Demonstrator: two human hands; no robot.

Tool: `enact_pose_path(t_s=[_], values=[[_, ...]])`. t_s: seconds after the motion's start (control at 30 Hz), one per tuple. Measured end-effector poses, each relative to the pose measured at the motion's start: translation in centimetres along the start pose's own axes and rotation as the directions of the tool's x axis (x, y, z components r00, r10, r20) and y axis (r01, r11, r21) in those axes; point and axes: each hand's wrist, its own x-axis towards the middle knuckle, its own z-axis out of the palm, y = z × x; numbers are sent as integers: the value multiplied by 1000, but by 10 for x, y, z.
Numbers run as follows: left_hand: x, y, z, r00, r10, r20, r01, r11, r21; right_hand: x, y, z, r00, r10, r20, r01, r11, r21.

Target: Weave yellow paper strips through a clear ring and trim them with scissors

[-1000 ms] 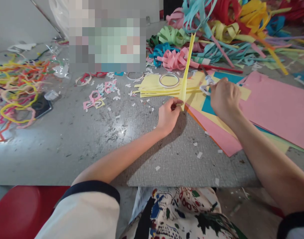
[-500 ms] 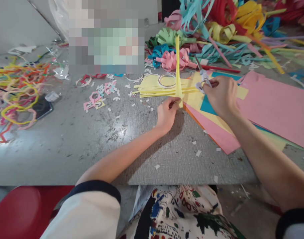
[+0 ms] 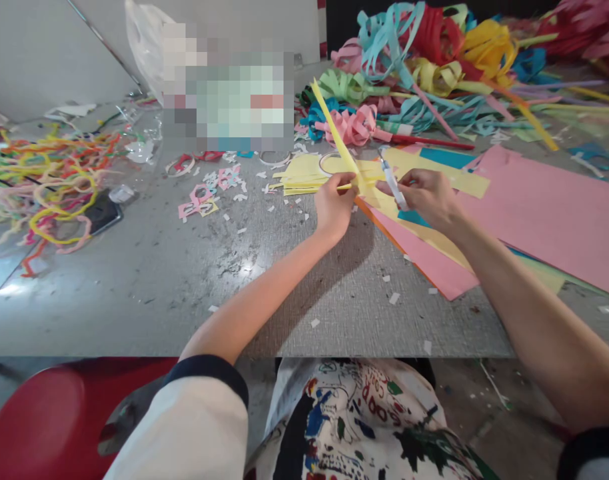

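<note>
Left hand (image 3: 335, 207) pinches the already-cut yellow paper strips (image 3: 309, 181) mid-bench (image 3: 134, 300), right hand's fingers (image 3: 414, 179) gripping a white-handled tool (image 3: 393, 188), a wider yellow band (image 3: 434, 163) lying uncut on pink card (image 3: 544, 213).

room past left hand (image 3: 334, 207) over grey tabletop (image 3: 149, 300), pink paper sheets (image 3: 544, 213) beside right hand (image 3: 429, 197)

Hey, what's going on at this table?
One person is working with bare hands at a grey work table. The left hand pinches a long yellow paper strip where it crosses other yellow strips. The right hand holds small white-handled scissors just beside it. A pink paper sheet lies to the right, curled paper strips are heaped behind, and tangled pipe cleaners lie at the left.
</note>
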Motion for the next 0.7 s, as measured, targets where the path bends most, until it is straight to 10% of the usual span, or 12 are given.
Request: enact_pose_path(t_s=[0.2, 0.7], values=[[26, 4, -4, 995, 93, -33, -94, 996, -6, -4, -6, -5, 961, 36, 275, -11, 996, -92], [48, 14, -7, 997, 78, -3, -78, 996, 46, 2, -21, -3, 880, -111, 462, -8, 969, 248]])
